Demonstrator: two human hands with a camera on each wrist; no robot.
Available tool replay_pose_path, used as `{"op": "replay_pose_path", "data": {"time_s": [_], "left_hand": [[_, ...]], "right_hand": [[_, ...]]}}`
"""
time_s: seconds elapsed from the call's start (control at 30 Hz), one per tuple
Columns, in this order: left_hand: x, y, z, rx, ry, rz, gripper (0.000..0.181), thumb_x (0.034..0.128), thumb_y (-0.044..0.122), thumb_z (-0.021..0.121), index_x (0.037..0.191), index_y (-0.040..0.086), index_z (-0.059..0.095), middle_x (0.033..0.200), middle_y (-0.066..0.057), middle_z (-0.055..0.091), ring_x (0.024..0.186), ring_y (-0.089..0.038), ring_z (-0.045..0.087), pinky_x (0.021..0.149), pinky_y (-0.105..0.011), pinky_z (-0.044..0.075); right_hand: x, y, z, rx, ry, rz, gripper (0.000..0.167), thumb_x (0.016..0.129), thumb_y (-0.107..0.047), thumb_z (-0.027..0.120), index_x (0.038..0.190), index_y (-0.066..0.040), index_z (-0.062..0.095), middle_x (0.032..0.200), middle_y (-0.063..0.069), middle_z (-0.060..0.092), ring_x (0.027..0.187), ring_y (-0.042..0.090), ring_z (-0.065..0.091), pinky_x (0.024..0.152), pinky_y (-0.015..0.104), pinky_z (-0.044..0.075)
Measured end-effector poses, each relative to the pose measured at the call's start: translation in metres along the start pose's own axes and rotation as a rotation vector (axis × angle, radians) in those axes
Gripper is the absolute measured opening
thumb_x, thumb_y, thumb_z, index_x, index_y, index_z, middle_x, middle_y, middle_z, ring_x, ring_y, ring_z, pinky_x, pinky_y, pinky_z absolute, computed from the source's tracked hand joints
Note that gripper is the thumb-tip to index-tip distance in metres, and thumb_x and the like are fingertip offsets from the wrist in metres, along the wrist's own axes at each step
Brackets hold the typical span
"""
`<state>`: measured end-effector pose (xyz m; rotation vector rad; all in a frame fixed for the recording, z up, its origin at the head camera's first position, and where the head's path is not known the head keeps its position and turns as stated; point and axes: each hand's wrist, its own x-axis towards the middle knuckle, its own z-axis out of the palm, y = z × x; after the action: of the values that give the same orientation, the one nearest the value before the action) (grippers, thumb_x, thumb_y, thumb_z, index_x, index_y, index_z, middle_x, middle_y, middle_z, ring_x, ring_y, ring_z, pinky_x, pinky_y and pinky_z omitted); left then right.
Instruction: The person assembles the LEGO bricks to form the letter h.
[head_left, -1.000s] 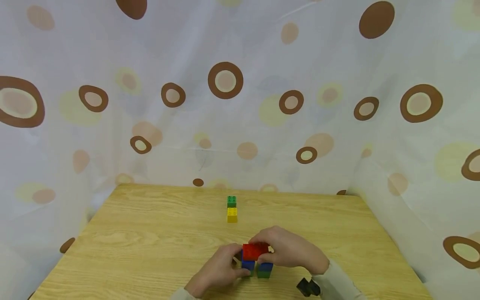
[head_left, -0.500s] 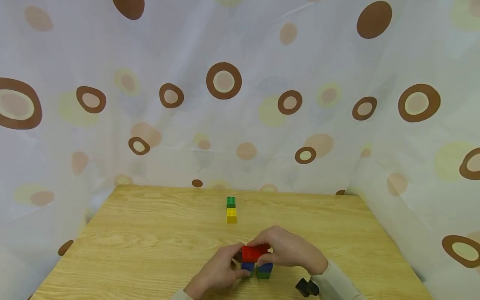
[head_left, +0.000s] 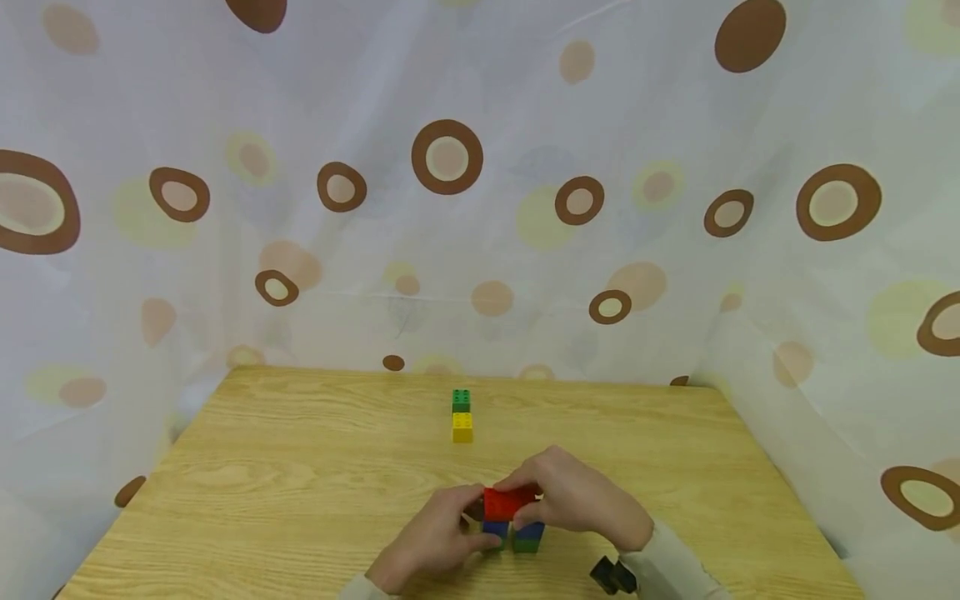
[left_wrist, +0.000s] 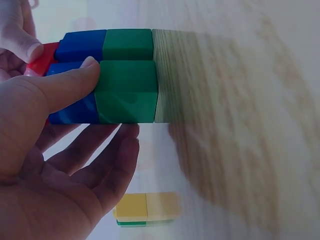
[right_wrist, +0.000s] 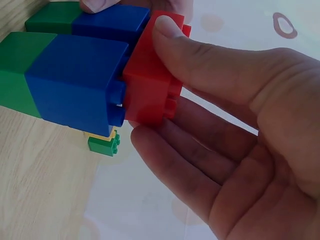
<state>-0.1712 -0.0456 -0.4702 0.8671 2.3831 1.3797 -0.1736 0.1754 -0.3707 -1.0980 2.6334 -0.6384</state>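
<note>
Two stacks stand side by side, each a blue brick on a green brick. Across their tops lies a red brick, pinched by my right hand between thumb and fingers. In the right wrist view the studs of the nearer blue brick show beside the red brick, with a small gap. My left hand grips the left stack, its thumb on the blue brick in the left wrist view and its fingers behind.
Farther back on the wooden table a yellow brick stands in front of a green brick. A black object is by the right wrist. A patterned curtain hangs behind and at the sides.
Both hands keep almost the same place and hold. The red brick has shifted only slightly, and the head view has moved a little.
</note>
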Motion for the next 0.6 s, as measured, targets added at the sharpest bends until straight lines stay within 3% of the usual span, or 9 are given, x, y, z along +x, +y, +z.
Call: {"op": "replay_pose_path", "data": {"time_s": [0.6], "left_hand": [[0.0025, 0.002, -0.0016, 0.038, 0.013, -0.028, 0.029, 0.0847, 0.018, 0.084, 0.111, 0.017, 0.073, 0.106, 0.008, 0.075, 0.093, 0.0, 0.066, 0.078, -0.019, 0.054]], "right_hand": [[-0.0016, -0.0013, 0.007, -0.008, 0.057, 0.041, 0.037, 0.081, -0.023, 0.087, 0.116, -0.015, 0.078, 0.103, -0.002, 0.077, 0.081, 0.002, 0.065, 0.068, 0.019, 0.052]]}}
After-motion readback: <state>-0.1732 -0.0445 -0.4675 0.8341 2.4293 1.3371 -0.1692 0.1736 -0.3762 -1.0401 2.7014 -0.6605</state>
